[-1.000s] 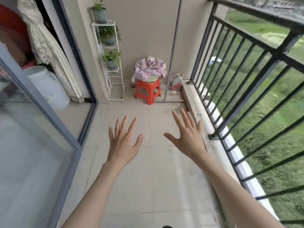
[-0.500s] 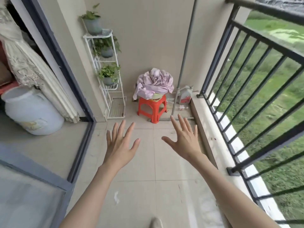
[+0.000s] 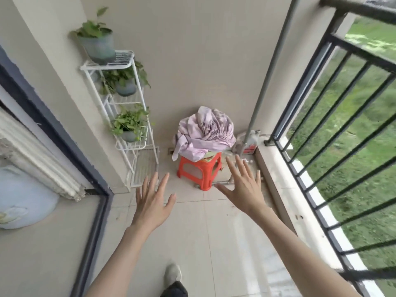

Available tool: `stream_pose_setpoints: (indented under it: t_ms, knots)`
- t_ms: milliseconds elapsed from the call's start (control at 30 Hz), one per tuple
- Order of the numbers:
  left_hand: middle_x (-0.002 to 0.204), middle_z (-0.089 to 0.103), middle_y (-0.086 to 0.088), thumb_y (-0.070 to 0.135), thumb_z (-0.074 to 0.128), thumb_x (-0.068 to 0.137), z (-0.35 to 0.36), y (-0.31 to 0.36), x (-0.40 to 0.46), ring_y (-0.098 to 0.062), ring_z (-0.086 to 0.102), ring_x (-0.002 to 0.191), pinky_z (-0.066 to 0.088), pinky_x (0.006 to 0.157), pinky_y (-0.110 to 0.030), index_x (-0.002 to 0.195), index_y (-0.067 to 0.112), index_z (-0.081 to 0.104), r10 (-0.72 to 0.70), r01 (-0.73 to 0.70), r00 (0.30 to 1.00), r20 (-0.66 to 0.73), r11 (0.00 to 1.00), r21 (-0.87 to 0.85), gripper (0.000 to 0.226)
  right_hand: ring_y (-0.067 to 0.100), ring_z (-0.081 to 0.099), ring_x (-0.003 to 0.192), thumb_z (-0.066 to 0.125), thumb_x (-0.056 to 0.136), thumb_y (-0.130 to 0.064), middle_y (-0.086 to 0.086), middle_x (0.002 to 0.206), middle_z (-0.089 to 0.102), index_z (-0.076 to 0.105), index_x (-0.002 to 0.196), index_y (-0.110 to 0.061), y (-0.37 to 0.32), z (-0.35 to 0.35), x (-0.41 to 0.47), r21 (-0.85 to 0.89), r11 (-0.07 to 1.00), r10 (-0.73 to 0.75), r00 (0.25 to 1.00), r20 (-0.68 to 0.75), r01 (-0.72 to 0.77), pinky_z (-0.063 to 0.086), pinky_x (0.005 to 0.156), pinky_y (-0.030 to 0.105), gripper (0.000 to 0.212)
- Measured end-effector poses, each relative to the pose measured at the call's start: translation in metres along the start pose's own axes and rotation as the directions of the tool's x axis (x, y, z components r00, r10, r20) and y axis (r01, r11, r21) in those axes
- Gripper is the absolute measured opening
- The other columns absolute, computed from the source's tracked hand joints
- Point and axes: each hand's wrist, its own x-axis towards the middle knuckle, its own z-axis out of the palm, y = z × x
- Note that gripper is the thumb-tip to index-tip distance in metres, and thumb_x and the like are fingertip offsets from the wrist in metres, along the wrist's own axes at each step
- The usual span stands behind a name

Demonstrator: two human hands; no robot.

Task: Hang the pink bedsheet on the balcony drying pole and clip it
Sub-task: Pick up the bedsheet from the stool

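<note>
The pink bedsheet (image 3: 203, 132) lies bundled in a basin on a red plastic stool (image 3: 198, 170) at the far end of the balcony. My left hand (image 3: 153, 203) is stretched forward with fingers spread, empty, short of the stool and to its left. My right hand (image 3: 244, 187) is also spread and empty, just right of the stool. A grey upright pole (image 3: 272, 67) rises beside the bundle. No clips are visible.
A white wire plant rack (image 3: 126, 116) with three potted plants stands left of the stool. A black railing (image 3: 334, 116) runs along the right over a low ledge. A sliding door frame (image 3: 94, 232) is at left. A white jug (image 3: 249, 142) sits behind the pole. My shoe (image 3: 172, 275) shows below.
I have walked forward along the balcony; the stool and bedsheet bundle are much nearer. Both hands stay spread and empty, now close to the stool.
</note>
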Motion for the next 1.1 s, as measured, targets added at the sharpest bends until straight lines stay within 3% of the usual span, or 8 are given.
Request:
stream_pose_setpoints:
  t_ms: [233,467,767,833,900,967,1033,1100]
  knots:
    - [0.158,0.004,-0.002,0.045,0.04,0.093,-0.032,-0.01,0.176,-0.021,-0.003,0.145,0.002,0.116,-0.044,0.147,0.029,0.012,0.146,-0.146,0.989,0.018,0.989,0.008,0.063,0.016,-0.001,0.146,0.048,0.082,-0.064,-0.003,0.159,0.004,0.008,0.148,-0.034,-0.017,0.014,0.133,0.046,0.995,0.095,0.995,-0.043,-0.093,0.002,0.113,0.054,0.082]
    - [0.157,0.007,-0.004,0.045,0.041,0.093,0.024,-0.017,0.308,-0.025,0.001,0.144,0.005,0.116,-0.043,0.147,0.027,0.014,0.18,-0.182,0.961,0.209,0.983,-0.008,0.064,0.016,0.002,0.146,0.046,0.082,-0.065,-0.005,0.159,0.005,0.009,0.148,-0.033,0.019,0.053,0.249,0.113,0.962,0.24,0.968,0.073,-0.247,0.006,0.115,0.055,0.083]
    - [0.155,0.016,-0.006,0.04,0.047,0.092,0.131,-0.022,0.471,-0.023,0.012,0.143,0.009,0.114,-0.035,0.148,0.02,0.014,0.158,-0.148,0.907,0.391,0.987,-0.055,0.068,0.017,0.019,0.143,0.051,0.089,-0.05,0.005,0.155,0.023,0.023,0.147,-0.013,0.092,0.15,0.404,0.36,0.778,0.414,0.851,0.322,-0.515,0.016,0.113,0.03,0.074]
    - [0.155,0.018,-0.008,0.04,0.048,0.092,0.15,-0.024,0.502,-0.022,0.011,0.143,0.008,0.116,-0.034,0.147,0.017,0.018,0.143,-0.12,0.893,0.426,0.99,-0.079,0.067,0.019,0.032,0.137,0.052,0.089,-0.048,0.006,0.149,0.034,0.031,0.144,-0.014,0.101,0.17,0.432,0.476,0.569,0.505,0.741,0.442,-0.671,0.027,0.107,0.03,0.068]
    - [0.153,0.021,-0.01,0.038,0.05,0.091,0.168,-0.028,0.531,-0.022,0.013,0.143,0.009,0.117,-0.036,0.145,0.012,0.024,0.114,-0.064,0.888,0.445,0.99,-0.126,0.066,0.02,0.049,0.12,0.053,0.089,-0.047,0.004,0.132,0.051,0.05,0.127,-0.023,0.11,0.191,0.453,0.618,0.133,0.562,0.573,0.597,-0.775,0.039,0.102,0.035,0.045]
    - [0.154,0.019,-0.009,0.042,0.05,0.09,0.186,-0.031,0.558,-0.02,0.011,0.144,0.013,0.117,-0.04,0.146,0.014,0.022,0.09,0.001,0.88,0.467,0.982,-0.191,0.069,0.019,0.051,0.11,0.05,0.087,-0.053,-0.004,0.115,0.055,0.056,0.106,-0.032,0.121,0.213,0.47,0.643,-0.226,0.542,0.454,0.707,-0.731,0.041,0.102,0.043,0.028]
    - [0.156,0.01,-0.004,0.051,0.048,0.086,0.207,-0.034,0.585,-0.015,0.004,0.144,0.01,0.118,-0.04,0.147,0.019,0.016,0.081,0.034,0.862,0.5,0.976,-0.216,0.076,0.022,0.042,0.124,0.047,0.084,-0.06,-0.002,0.13,0.044,0.047,0.128,-0.026,0.135,0.237,0.484,0.623,-0.432,0.529,0.377,0.76,-0.652,0.037,0.104,0.043,0.056]
    - [0.157,0.0,0.0,0.06,0.045,0.083,0.231,-0.033,0.61,-0.013,-0.003,0.144,0.002,0.117,-0.036,0.148,0.019,0.011,0.089,0.005,0.849,0.521,0.984,-0.177,0.084,0.021,0.023,0.14,0.042,0.083,-0.067,-0.001,0.152,0.023,0.023,0.147,-0.02,0.145,0.259,0.497,0.614,-0.529,0.537,0.329,0.777,-0.586,0.029,0.107,0.042,0.082]
